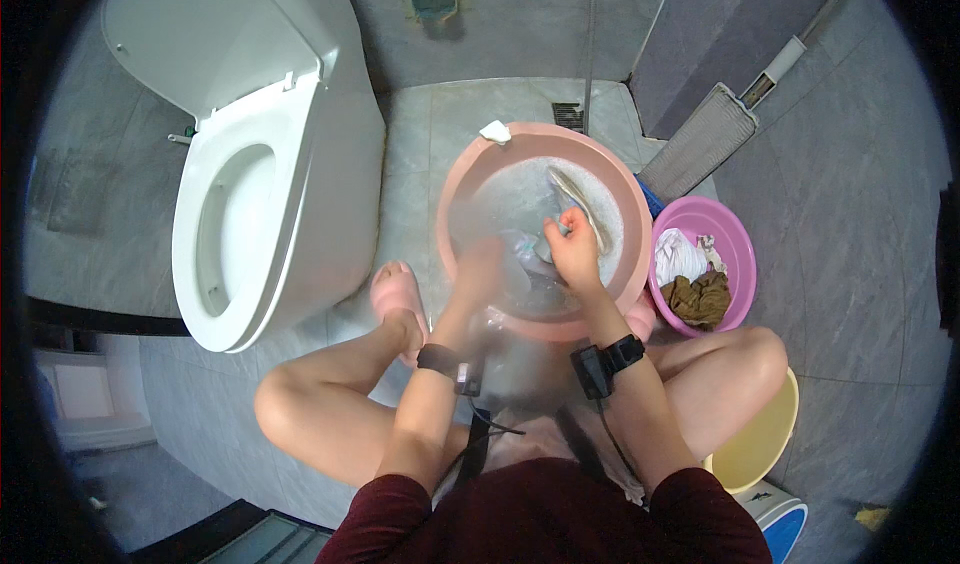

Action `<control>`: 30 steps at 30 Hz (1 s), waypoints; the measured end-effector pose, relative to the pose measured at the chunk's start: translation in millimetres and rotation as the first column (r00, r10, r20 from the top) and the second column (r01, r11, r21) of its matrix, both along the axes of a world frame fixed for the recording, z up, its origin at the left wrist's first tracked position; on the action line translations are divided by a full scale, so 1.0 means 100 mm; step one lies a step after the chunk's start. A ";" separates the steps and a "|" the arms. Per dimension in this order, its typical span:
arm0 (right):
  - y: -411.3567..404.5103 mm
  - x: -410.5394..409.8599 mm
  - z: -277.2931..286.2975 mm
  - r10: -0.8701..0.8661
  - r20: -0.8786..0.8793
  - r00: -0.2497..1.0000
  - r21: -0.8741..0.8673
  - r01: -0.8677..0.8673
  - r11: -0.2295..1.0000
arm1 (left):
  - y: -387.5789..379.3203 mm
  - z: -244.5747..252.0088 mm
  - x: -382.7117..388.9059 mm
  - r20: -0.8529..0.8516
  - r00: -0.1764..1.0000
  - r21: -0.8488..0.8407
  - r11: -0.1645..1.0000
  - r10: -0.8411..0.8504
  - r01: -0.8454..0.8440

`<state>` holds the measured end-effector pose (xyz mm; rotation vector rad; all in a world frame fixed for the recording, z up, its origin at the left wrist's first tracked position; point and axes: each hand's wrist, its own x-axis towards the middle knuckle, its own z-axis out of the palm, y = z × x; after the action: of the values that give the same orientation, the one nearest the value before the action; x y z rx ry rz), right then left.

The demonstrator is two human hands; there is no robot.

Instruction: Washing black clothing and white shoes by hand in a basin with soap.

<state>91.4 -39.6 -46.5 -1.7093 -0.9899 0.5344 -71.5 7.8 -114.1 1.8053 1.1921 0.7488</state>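
Note:
A pink plastic basin (545, 137) of sudsy water (510, 189) stands on the floor before me. Pale, wet cloth (531, 255) lies partly under the water, its folds blurred by haze. My right hand (576, 253) is over the basin with curled fingers closed on the cloth, which shows on both sides of the fist. A long, light-coloured fold or strip (581, 196) runs just beyond that hand. At the basin's left side, my left hand (480, 264) is smeared by motion, and its fingers cannot be made out.
A small white piece (495, 132) rests on the basin's rim. Right of it stands a purple basin (742, 264) holding white cloth (677, 256) and brown cloth (697, 299). A flat mop (701, 140) leans behind. A toilet (330, 211) is at left, a yellow bucket (757, 444) at lower right.

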 end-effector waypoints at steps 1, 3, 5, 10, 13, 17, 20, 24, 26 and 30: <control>-0.02 0.00 0.00 -0.017 0.030 0.999 0.036 0.015 0.999 | -0.01 0.15 0.04 0.002 1.000 -0.007 1.000 -0.010 0.010; -0.04 -0.04 0.05 -0.020 0.026 0.999 0.010 0.019 1.000 | -0.03 0.44 0.04 0.006 0.999 -0.152 0.987 0.047 -0.045; -0.04 -0.25 0.17 0.009 0.010 1.000 -0.005 -0.009 1.000 | 0.10 0.11 -0.18 -0.054 0.998 -0.047 0.998 0.045 -0.047; -0.07 -0.42 0.13 0.070 0.065 0.995 0.094 -0.076 0.993 | 0.12 0.23 -0.10 0.165 0.973 -0.446 0.892 0.163 -0.074; -0.03 -0.44 -0.31 0.115 -0.160 0.980 0.155 -0.090 0.984 | 0.08 0.16 -0.06 0.263 0.945 -0.458 0.887 0.192 -0.052; -0.08 -0.41 -0.40 0.088 -0.451 0.888 0.177 -0.008 0.984 | 0.04 0.02 -0.11 0.369 0.873 -0.601 0.799 0.320 -0.039; -0.14 -0.45 -0.22 0.107 -0.517 0.849 0.055 -0.092 0.994 | 0.12 -0.21 -0.31 0.281 0.898 -0.567 0.813 0.340 -0.130; -0.25 -0.36 -0.29 0.290 -0.191 0.938 -0.196 -0.326 0.925 | 0.06 0.02 -0.14 0.141 0.968 -0.338 0.929 0.210 -0.152; -0.28 -0.37 -0.34 0.377 -0.072 0.924 -0.192 -0.383 0.903 | 0.03 0.02 -0.16 0.096 0.969 0.078 0.969 0.228 -0.236; -0.32 -0.24 -0.20 0.384 -0.141 0.913 -0.356 -0.409 0.840 | -0.02 0.04 -0.28 0.169 0.968 0.003 0.982 0.187 -0.190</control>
<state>67.7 -72.0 -66.6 -1.8094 -1.2656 1.1090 -99.7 5.5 -110.6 1.6227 1.2582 1.0048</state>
